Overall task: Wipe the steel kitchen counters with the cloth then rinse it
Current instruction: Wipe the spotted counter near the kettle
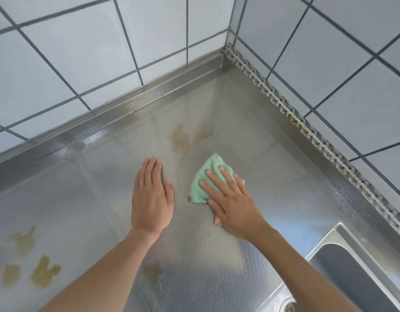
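Observation:
A crumpled green cloth (211, 174) lies on the textured steel counter (284, 176) near the middle of the view. My right hand (230, 199) presses flat on the cloth with its fingers spread and straight. My left hand (152, 195) rests flat on the bare counter just left of the cloth, fingers together. A brownish stain (187, 137) spreads on the steel just beyond the cloth. More brown stains (32, 266) sit at the lower left, and a faint one (153, 272) shows between my forearms.
A steel sink (352, 273) opens at the lower right, its drain (289, 306) at the bottom edge. White tiled walls (82, 52) meet in a corner behind the counter. A perforated metal strip (307, 122) runs along the right wall's base.

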Available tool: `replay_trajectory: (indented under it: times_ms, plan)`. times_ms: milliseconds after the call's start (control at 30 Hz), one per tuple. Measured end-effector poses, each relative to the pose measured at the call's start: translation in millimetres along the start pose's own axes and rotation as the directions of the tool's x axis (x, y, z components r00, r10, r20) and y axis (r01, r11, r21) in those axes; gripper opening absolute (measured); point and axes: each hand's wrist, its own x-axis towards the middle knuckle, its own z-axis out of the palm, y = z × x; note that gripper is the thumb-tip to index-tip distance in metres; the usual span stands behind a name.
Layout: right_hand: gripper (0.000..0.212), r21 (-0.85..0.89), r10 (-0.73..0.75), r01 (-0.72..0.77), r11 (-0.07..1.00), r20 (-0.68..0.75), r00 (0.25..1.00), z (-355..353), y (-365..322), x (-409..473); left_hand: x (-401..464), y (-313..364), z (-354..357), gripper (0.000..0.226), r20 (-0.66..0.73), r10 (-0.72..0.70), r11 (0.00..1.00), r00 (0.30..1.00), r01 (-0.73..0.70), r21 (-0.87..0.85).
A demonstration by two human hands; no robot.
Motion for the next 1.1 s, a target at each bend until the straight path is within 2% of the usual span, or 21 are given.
replay_trajectory:
  times_ms: [67, 133, 267, 333, 400, 467, 533, 633, 733, 800, 900, 1033, 1100]
  plan:
    - [0.053, -0.001, 0.047, -0.047, 0.999, 0.01, 0.999, -9.1, 31.4, -13.0, 0.1, -1.1, 0.9, 0.052, -0.007, -0.001, 1.0, 1.0, 0.001, -0.008]
    - [0.055, 0.037, 0.173, -0.173, 0.984, 0.0, 0.985, -20.6, 60.8, -6.6, 0.6, -1.3, 1.6, 0.052, -0.006, -0.006, 1.0, 1.0, 0.006, -0.017]
    - [0.053, 0.166, 0.471, -0.453, 0.876, -0.09, 0.877, -39.0, 85.9, 60.1, 0.2, -2.3, 3.3, 0.05, -0.01, -0.002, 1.0, 1.0, 0.002, -0.013]
    - [0.054, 0.189, 0.525, -0.502, 0.844, -0.1, 0.845, -43.6, 74.6, 106.5, 0.0, -3.2, 4.3, 0.048, -0.011, -0.005, 1.0, 1.0, 0.005, -0.018]
    - [0.056, 0.182, 0.439, -0.417, 0.89, -0.102, 0.893, -43.7, 46.4, 144.4, -0.7, -4.0, 5.1, 0.048, -0.013, -0.015, 0.999, 1.0, 0.015, -0.038]
    - [0.057, 0.218, 0.258, -0.229, 0.948, -0.113, 0.96, -38.8, 9.2, 162.2, -1.5, -4.1, 4.8, 0.048, -0.022, -0.019, 0.998, 1.0, 0.017, -0.054]
    - [0.053, 0.278, 0.059, -0.02, 0.96, -0.133, 0.989, -31.2, -20.0, 153.1, -1.3, -3.5, 4.2, 0.05, -0.022, -0.018, 0.998, 1.0, 0.017, -0.067]
    - [0.054, 0.33, -0.178, 0.204, 0.922, -0.106, 0.978, -21.0, -24.6, 96.2, -0.6, -3.9, 3.4, 0.05, -0.015, -0.022, 0.996, 1.0, 0.02, -0.09]
    - [0.053, 0.334, -0.285, 0.284, 0.899, -0.048, 0.957, -19.6, 15.5, 31.9, -1.2, -4.3, 2.9, 0.053, -0.011, -0.021, 0.996, 1.0, 0.02, -0.083]
    - [0.049, 0.333, -0.227, 0.228, 0.915, -0.043, 0.973, -29.4, 53.2, 12.3, -1.5, -3.9, 2.5, 0.053, -0.006, -0.025, 0.997, 1.0, 0.025, -0.077]
    - [0.049, 0.321, 0.012, 0.014, 0.947, -0.077, 0.997, -45.3, 88.7, 29.0, -1.1, -2.4, 1.6, 0.052, 0.0, -0.024, 0.997, 1.0, 0.024, -0.075]
    - [0.052, 0.272, 0.295, -0.244, 0.931, -0.166, 0.941, -47.6, 72.2, 107.6, -1.4, -2.5, -0.1, 0.051, -0.002, -0.029, 0.997, 1.0, 0.028, -0.067]
    - [0.054, 0.241, 0.343, -0.298, 0.923, -0.171, 0.924, -45.0, 44.8, 148.5, -1.2, -1.8, -0.5, 0.051, 0.0, -0.023, 0.998, 1.0, 0.023, -0.064]
